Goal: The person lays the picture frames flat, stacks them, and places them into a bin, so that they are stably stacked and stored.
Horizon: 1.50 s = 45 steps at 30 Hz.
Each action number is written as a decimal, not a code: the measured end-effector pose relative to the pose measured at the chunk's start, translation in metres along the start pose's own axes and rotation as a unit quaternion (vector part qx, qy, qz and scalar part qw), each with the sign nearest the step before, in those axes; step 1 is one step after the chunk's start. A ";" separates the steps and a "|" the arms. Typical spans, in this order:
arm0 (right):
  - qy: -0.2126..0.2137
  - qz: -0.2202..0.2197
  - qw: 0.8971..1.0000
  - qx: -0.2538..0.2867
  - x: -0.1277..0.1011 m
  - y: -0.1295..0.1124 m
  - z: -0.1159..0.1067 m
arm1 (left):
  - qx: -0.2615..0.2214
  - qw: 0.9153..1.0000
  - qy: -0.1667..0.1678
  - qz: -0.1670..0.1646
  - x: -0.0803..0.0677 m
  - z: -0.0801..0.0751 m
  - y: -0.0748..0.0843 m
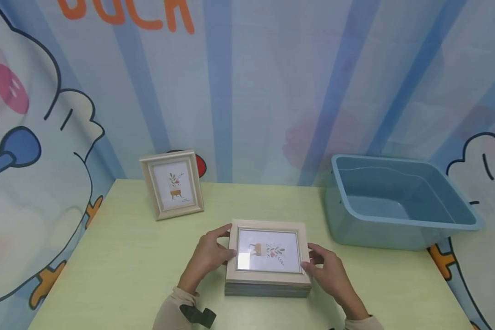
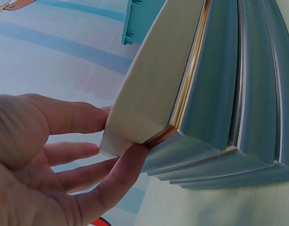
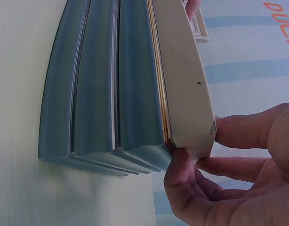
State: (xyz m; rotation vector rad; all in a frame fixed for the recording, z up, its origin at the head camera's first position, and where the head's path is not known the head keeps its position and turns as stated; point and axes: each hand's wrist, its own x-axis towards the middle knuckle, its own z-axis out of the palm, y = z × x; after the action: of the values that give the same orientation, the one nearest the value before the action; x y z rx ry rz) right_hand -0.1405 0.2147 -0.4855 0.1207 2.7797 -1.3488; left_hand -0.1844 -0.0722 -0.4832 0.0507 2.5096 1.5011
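One cream picture frame (image 1: pixel 268 250) lying face up atop a stack of blue-grey frames (image 1: pixel 267 290) near the front middle of the bench (image 1: pixel 119 270). Gripped at both short sides: left hand (image 1: pixel 208 256) with thumb under the bottom edge and fingers on the outer side, right hand (image 1: pixel 327 270) pinching the opposite corner likewise. Seemingly just being lifted off or set on the stack; impossible to tell which. Not yet clear of the stack in any view.

Counted: two cream frames in all, the second one (image 1: pixel 172 184) already standing upright at the back left against the wall. About three blue-grey frames under the held one, judging by the stepped edges (image 3: pixel 95 89) in the right wrist view. One blue tub (image 1: pixel 396 201) at the right, nothing seen inside. Judged early: one frame displayed, one in hand, the stack untouched.
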 end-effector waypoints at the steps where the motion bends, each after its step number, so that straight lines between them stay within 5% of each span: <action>1: 0.000 0.000 1.000 0.000 0.000 0.000 0.000 | 0.002 1.000 0.001 0.002 0.000 0.000 0.000; 20: 0.011 -0.004 1.000 0.001 0.005 0.006 -0.002 | 0.023 1.000 0.009 0.009 -0.002 -0.004 -0.011; 30: 0.027 -0.057 0.998 0.004 0.035 -0.015 -0.019 | -0.014 0.995 0.094 0.012 0.001 -0.038 -0.049; 34: 0.003 -0.107 0.994 0.016 0.063 -0.041 -0.019 | -0.043 0.985 0.169 -0.010 0.005 -0.048 -0.063; 39: -0.038 -0.154 0.987 0.029 0.099 -0.079 -0.003 | -0.096 0.959 0.265 -0.029 0.013 -0.051 -0.077; 45: -0.112 -0.205 0.972 0.008 0.132 -0.115 0.027 | -0.128 0.940 0.315 -0.025 0.027 -0.063 -0.093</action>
State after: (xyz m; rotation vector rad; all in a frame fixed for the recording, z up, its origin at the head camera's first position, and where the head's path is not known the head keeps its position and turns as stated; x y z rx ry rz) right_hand -0.2817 0.1287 -0.4224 -0.5984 2.6906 -1.3558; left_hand -0.2158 -0.1676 -0.5403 -0.6268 2.6885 2.0633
